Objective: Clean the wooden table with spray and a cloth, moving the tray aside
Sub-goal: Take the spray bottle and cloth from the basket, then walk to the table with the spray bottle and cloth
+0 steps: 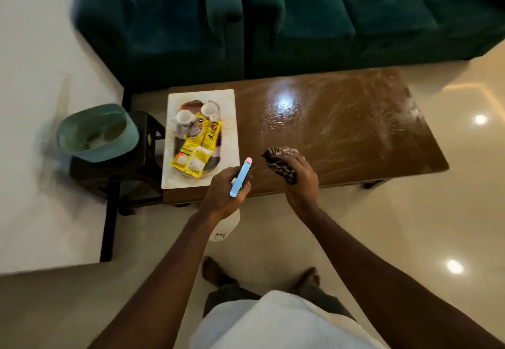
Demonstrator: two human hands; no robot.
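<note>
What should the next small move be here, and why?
Probably press the cloth, gripped in the right hand, onto the table and wipe: its right part shows wet streaks. The tray covers the left end, and the left hand holds the spray.

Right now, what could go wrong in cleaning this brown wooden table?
Mist from the blue-headed spray bottle in the left hand could wet the white cups and yellow packets on the white rectangular tray. With the right hand gripping the dark patterned cloth, shifting that tray may tip the cups.

Wooden table (341, 130) bears tray (170, 176); top seemingly wet.
</note>
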